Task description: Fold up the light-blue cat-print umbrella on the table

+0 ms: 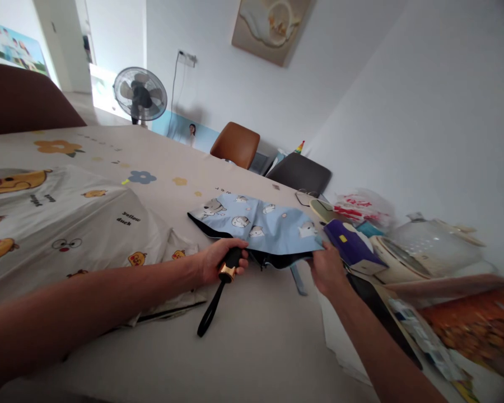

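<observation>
A light blue umbrella point(273, 226) with cartoon animal prints and a black underside is partly folded above the table. My left hand point(224, 260) is wrapped round its black handle, which has a gold-coloured band and a black wrist strap hanging down. At the right end of the blue fabric, my right hand point(327, 268) pinches the edge. A blue-grey strap dangles below the fabric, near my right hand. To the left, a white umbrella point(105, 224) with yellow duck prints lies spread on the table, partly behind my left forearm.
The table point(252, 358) has a pale cloth with flower prints. At the right are a purple box point(353, 246), a glass-lidded pot point(397, 260), a dark tablet-like object point(382, 313) and an orange snack bag point(479, 324). Chairs and a fan point(140, 94) stand beyond.
</observation>
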`<act>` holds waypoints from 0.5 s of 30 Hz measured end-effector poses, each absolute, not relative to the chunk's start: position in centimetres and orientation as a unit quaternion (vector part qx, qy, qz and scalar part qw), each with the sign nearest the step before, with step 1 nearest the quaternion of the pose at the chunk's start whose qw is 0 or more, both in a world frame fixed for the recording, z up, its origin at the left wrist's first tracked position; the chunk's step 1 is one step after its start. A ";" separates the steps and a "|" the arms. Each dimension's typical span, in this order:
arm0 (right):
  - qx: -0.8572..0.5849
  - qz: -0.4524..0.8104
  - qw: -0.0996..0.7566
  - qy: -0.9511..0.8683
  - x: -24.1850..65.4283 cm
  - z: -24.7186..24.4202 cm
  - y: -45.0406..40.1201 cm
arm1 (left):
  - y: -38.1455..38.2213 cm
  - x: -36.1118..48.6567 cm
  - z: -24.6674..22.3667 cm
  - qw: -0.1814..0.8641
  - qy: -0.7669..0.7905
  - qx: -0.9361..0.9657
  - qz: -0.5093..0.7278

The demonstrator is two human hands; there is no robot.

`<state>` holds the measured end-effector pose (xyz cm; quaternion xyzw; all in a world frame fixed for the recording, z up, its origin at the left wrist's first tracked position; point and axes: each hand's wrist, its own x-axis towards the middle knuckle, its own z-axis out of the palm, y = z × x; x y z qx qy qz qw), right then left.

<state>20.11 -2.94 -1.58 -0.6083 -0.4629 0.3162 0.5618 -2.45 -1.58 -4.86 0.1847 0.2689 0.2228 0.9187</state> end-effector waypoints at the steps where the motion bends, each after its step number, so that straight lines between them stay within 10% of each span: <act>1: -0.597 0.314 0.569 -0.470 19.7 -0.5 -2.4 | -1.6 -2.5 -4.8 0.921 0.268 0.183 0.216; 15: -0.397 0.538 0.607 -0.429 8.0 2.4 5.0 | -1.1 -2.2 -5.6 0.934 0.213 0.148 0.246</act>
